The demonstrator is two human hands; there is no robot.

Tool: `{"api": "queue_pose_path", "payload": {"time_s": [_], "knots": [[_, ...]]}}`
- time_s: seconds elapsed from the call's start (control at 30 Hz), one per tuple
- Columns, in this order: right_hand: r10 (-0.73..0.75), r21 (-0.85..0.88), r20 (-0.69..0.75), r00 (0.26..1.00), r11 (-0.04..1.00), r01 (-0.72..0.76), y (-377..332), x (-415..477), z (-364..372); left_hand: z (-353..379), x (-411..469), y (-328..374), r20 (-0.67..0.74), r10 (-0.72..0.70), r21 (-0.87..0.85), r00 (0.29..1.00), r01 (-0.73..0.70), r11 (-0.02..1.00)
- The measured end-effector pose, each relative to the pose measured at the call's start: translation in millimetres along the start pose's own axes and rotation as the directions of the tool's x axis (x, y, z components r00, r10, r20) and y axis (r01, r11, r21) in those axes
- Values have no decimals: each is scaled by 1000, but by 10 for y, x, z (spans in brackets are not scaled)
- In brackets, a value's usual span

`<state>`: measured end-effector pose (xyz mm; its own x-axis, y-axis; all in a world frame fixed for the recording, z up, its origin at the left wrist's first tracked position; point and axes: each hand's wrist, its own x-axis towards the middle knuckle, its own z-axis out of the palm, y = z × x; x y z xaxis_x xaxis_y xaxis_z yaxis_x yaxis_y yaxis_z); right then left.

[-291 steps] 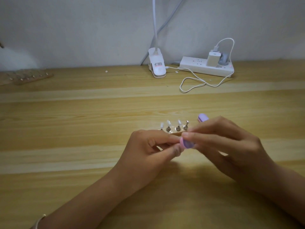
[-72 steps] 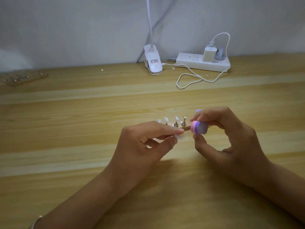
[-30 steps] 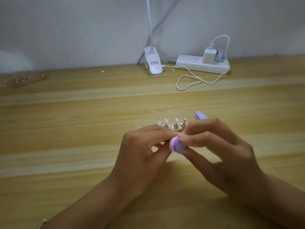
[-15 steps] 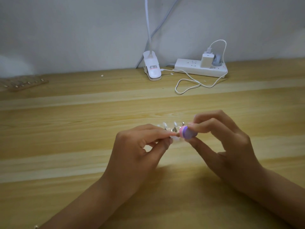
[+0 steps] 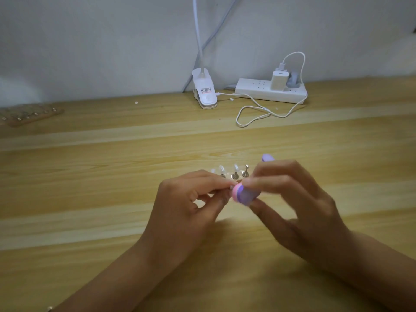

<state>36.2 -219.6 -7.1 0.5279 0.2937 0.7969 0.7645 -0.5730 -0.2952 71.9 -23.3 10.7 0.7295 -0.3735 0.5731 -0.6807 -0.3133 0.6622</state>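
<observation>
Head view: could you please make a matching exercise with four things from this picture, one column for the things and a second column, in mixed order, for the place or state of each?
Things
1. purple and pink nail buffer
2. small pale nail tip
3. power strip
4. clip lamp

Places or states
A. a white charger is plugged into it
B. pinched by the left hand
C. stands left of the power strip, at the back
D. held in the fingers of the right hand

Pairs: 1-D, 2-B, 3-A, 4-C.
</observation>
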Motion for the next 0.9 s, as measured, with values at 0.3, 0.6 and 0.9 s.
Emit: {"api": "queue_pose_path", "payload": {"time_s": [0.3,0.6,0.9], "knots": [[449,276,171,877,833,-480,-30,79,-124,23,-15,-22,17,-86,-169,996,88,982],[297,145,57,953,942,-303,-30,70,-31,23,-19,6,23,-81,-165,996,83,983],[296,146,81,952,941,-305,-31,44,-4,23,-16,46,-10,-144,-233,990,137,963]]}}
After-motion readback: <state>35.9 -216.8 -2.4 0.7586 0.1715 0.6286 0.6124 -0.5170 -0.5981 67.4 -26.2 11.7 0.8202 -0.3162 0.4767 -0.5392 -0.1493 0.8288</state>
